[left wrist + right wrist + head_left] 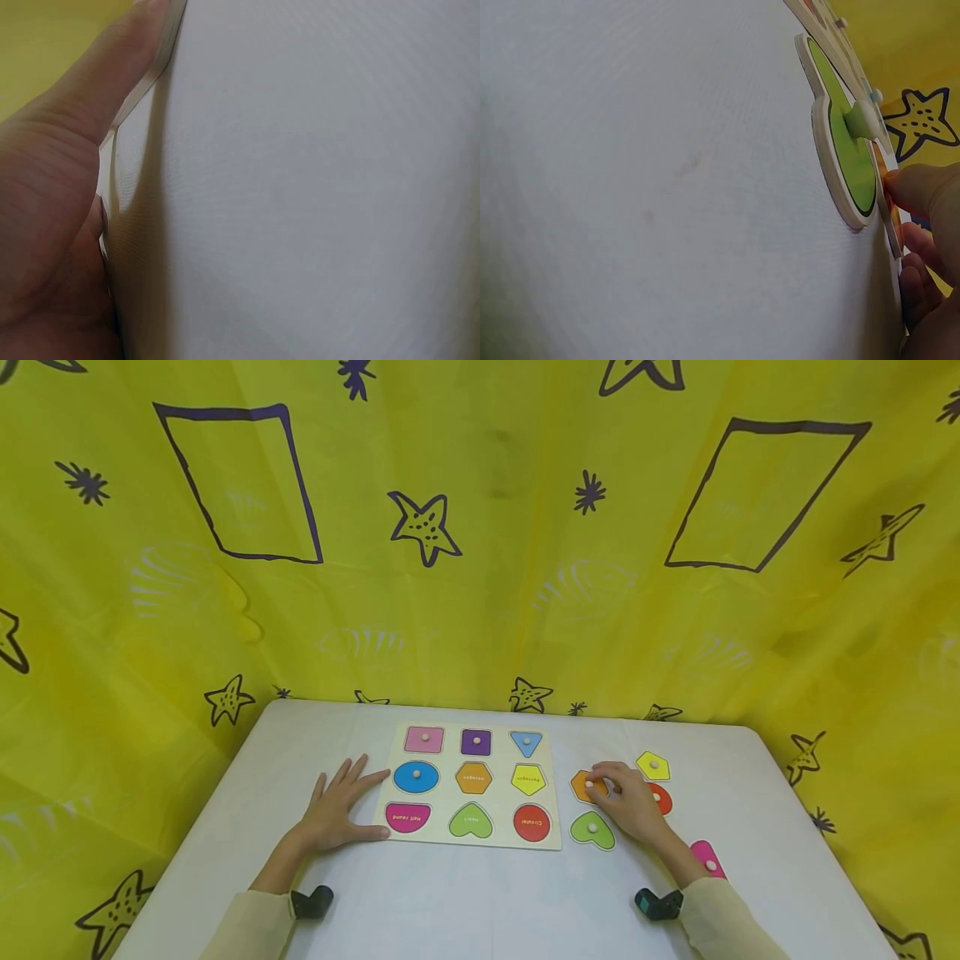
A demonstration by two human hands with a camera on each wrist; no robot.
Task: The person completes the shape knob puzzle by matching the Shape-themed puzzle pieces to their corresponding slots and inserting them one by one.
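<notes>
The orange hexagon piece (582,786) lay loose on the white table (465,910) just right of the puzzle board (471,787), and the right hand (628,799) had its fingertips curled over the piece at its peg, pinching it, while the right wrist view showed a thumb (922,189) pressed at the piece's edge. Just in front of it sat the green heart piece (592,830), with a yellow pentagon piece (653,766) behind the hand, a red piece (662,798) partly hidden under it, and a pink piece (707,858) near the sleeve. On the board the orange hexagon recess (473,777) lay in the middle of the centre row, apparently unfilled. The left hand (339,806) lay flat with fingers spread, holding nothing, its fingertips and thumb against the board's left edge, steadying it. To do this well, I judged the grip should settle squarely on the peg, the piece should lift clear of the heart beside it, and its flats should be turned to match the recess before lowering, with the left hand holding the board from sliding
</notes>
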